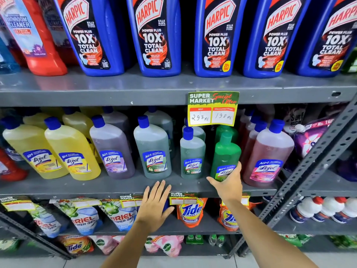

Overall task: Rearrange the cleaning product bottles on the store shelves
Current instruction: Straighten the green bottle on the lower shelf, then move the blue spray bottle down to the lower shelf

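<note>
Green Lizol bottle (pixel 225 155) wedged between grey-green (pixel 192 157) and pink bottles (pixel 267 157).

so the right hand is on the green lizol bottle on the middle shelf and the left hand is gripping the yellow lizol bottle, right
Not quite. The head view shows the left hand open and empty, fingers spread at the front edge of the middle shelf, well clear of the yellow Lizol bottle. The rest holds: the right hand is on the green Lizol bottle.

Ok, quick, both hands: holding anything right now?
Left hand: open, fingers spread, empty, at the shelf edge.
Right hand: wrapped around the base of the green Lizol bottle.
</note>
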The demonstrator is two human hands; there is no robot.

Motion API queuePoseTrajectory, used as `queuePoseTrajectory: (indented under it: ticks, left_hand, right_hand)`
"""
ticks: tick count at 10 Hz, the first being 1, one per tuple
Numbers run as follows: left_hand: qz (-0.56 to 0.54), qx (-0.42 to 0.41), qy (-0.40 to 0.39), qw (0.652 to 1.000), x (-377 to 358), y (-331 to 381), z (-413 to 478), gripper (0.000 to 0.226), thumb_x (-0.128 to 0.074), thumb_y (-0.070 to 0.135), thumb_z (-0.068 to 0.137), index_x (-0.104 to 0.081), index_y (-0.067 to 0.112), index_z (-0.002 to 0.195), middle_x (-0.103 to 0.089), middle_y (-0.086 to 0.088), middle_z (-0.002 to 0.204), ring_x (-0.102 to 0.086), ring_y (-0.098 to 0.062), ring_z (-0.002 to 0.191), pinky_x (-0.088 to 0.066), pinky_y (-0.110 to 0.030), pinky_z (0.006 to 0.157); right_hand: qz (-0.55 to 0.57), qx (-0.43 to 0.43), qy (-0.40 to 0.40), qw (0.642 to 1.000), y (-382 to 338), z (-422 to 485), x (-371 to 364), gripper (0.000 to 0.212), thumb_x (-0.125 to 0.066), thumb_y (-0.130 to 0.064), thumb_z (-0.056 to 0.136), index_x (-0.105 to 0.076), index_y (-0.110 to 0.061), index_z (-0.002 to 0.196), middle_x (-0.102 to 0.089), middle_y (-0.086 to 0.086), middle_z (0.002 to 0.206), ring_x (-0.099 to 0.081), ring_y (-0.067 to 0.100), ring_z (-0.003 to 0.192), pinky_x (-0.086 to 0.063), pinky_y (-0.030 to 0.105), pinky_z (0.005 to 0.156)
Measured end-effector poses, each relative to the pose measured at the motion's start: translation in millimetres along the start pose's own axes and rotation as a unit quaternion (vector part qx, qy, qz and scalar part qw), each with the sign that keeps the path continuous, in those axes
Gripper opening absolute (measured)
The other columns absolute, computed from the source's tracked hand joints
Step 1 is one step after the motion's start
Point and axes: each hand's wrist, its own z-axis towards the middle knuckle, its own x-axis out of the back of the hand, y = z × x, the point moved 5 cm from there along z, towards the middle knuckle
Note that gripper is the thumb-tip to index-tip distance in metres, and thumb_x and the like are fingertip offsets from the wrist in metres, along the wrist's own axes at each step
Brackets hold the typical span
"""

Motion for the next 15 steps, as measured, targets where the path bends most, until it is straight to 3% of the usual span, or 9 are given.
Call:
queuePoseTrajectory:
  ticks: [3, 8, 9, 10, 11, 12, 13, 14, 15]
  left_hand:
    - [0.011, -0.006, -0.001, 1.000, 0.9, 0.8, -1.0, 0.072, -0.011, 0.061, 0.101, -0.037, 0.014, 0.149, -0.036, -0.010, 0.154, -0.032, -0.030, 0.142, -0.017, -0.049, 0.110]
    - [0.014, -0.007, 0.002, 1.000, 2.7, 1.7, -2.5, 0.071, -0.013, 0.061, 0.101, -0.036, 0.014, 0.150, -0.036, -0.010, 0.154, -0.033, -0.030, 0.141, -0.017, -0.049, 0.110]
    - [0.019, -0.015, 0.001, 1.000, 3.6, 2.2, -3.1, 0.072, -0.015, 0.061, 0.101, -0.032, 0.013, 0.151, -0.035, -0.011, 0.154, -0.032, -0.030, 0.142, -0.017, -0.049, 0.111]
    - [0.013, -0.016, 0.021, 1.000, 11.6, 3.4, -6.0, 0.072, -0.015, 0.060, 0.101, -0.026, 0.010, 0.152, -0.033, -0.009, 0.155, -0.030, -0.027, 0.143, -0.018, -0.048, 0.110]
    - [0.013, -0.039, 0.066, 0.997, 38.7, 6.2, -11.8, 0.067, -0.016, 0.056, 0.103, -0.029, 0.012, 0.152, -0.026, -0.007, 0.159, -0.018, -0.022, 0.147, -0.015, -0.048, 0.113]
    - [-0.012, -0.071, 0.139, 0.988, 92.0, 2.1, -26.0, 0.058, -0.025, 0.048, 0.104, -0.037, 0.013, 0.149, -0.025, -0.005, 0.159, -0.023, -0.020, 0.146, -0.015, -0.047, 0.115]
    - [-0.043, -0.086, 0.231, 0.968, 158.5, -18.6, -50.9, 0.051, -0.039, 0.040, 0.102, -0.049, 0.010, 0.141, -0.035, -0.008, 0.155, -0.028, -0.021, 0.144, -0.020, -0.044, 0.116]
    - [-0.033, -0.060, 0.284, 0.956, 221.0, -54.2, -83.5, 0.046, -0.040, 0.039, 0.101, -0.058, 0.008, 0.131, -0.038, -0.010, 0.153, -0.033, -0.024, 0.141, -0.025, -0.042, 0.114]
    - [-0.006, -0.023, 0.309, 0.951, 271.9, -95.7, -119.5, 0.046, -0.036, 0.040, 0.103, -0.059, 0.009, 0.127, -0.045, -0.012, 0.147, -0.041, -0.027, 0.133, -0.033, -0.047, 0.107]
  right_hand:
    - [0.017, -0.004, -0.008, 1.000, 7.6, 23.6, -7.1, 0.102, -0.092, -0.032, 0.059, -0.027, -0.018, 0.137, -0.059, 0.007, 0.123, -0.062, 0.027, 0.109, -0.054, 0.043, 0.093]
    - [0.017, 0.010, -0.049, 0.999, 11.6, 30.9, -5.6, 0.113, -0.093, -0.037, 0.058, -0.023, -0.019, 0.144, -0.058, 0.004, 0.125, -0.060, 0.025, 0.114, -0.051, 0.045, 0.099]
    - [0.028, 0.017, -0.065, 0.997, 9.5, 24.6, -3.3, 0.117, -0.091, -0.032, 0.063, -0.015, -0.015, 0.151, -0.050, 0.007, 0.140, -0.051, 0.028, 0.130, -0.043, 0.044, 0.108]
    - [0.031, 0.018, -0.034, 0.999, 5.3, -2.5, 8.9, 0.117, -0.082, -0.034, 0.077, 0.001, -0.012, 0.157, -0.031, 0.010, 0.159, -0.033, 0.025, 0.145, -0.031, 0.039, 0.115]
    - [0.060, 0.071, 0.054, 0.994, -16.8, -55.9, 31.9, 0.075, -0.063, -0.031, 0.093, -0.023, -0.013, 0.154, -0.051, 0.011, 0.143, -0.052, 0.012, 0.127, -0.045, 0.029, 0.096]
    - [0.095, 0.223, 0.068, 0.968, -70.9, -91.8, 39.1, 0.041, -0.050, -0.032, 0.096, -0.053, -0.013, 0.132, -0.062, 0.006, 0.117, -0.055, -0.014, 0.100, -0.050, 0.023, 0.078]
    - [0.139, 0.385, 0.041, 0.912, -155.4, -110.6, 37.3, 0.036, -0.049, -0.028, 0.096, -0.063, -0.005, 0.121, -0.067, 0.005, 0.116, -0.064, 0.003, 0.106, -0.055, 0.033, 0.086]
    - [0.166, 0.500, 0.080, 0.846, -245.4, -130.3, 39.6, 0.034, -0.052, -0.020, 0.096, -0.066, 0.001, 0.119, -0.070, 0.010, 0.119, -0.068, 0.023, 0.108, -0.055, 0.042, 0.091]
    - [0.183, 0.556, 0.089, 0.806, -317.0, -153.7, 31.8, 0.031, -0.055, -0.018, 0.095, -0.068, -0.002, 0.118, -0.069, 0.008, 0.123, -0.066, 0.020, 0.113, -0.053, 0.034, 0.096]
